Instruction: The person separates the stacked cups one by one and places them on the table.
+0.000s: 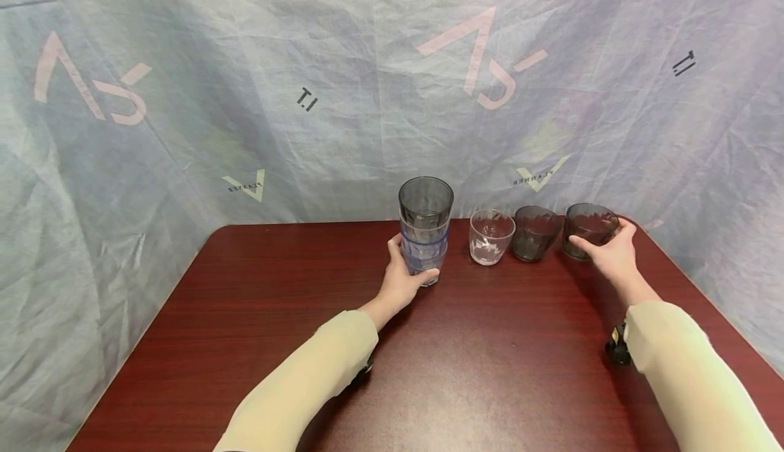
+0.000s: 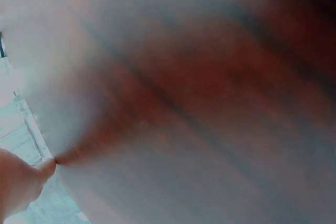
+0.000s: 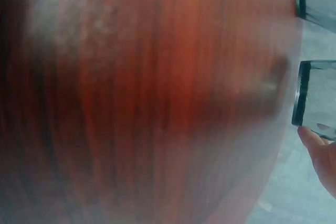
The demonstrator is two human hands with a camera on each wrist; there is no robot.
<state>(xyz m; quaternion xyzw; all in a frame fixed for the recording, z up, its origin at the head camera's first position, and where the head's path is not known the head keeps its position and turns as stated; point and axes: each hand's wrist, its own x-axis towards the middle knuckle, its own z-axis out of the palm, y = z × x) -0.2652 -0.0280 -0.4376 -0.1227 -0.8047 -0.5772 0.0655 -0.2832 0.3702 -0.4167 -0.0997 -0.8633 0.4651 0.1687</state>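
In the head view my left hand (image 1: 401, 283) grips the lower part of a tall stack of nested glasses (image 1: 424, 239), thumb across its front near the base. A smoky grey glass (image 1: 426, 199) tops the stack; lower ones look clear with bluish rims. Over on the right, my right hand (image 1: 615, 253) holds a short dark glass (image 1: 589, 223) by its side, the thumb in front and the other fingers mostly hidden behind. The right wrist view catches this dark glass (image 3: 320, 98) at its edge, thumb against it. Only part of my left hand (image 2: 23, 182) appears in the left wrist view.
Between my hands stand a clear short glass (image 1: 492, 239) and another dark short glass (image 1: 534, 235), in a row near the back edge of the reddish-brown table (image 1: 465, 370). A grey printed cloth (image 1: 367, 98) hangs right behind that edge and along both sides.
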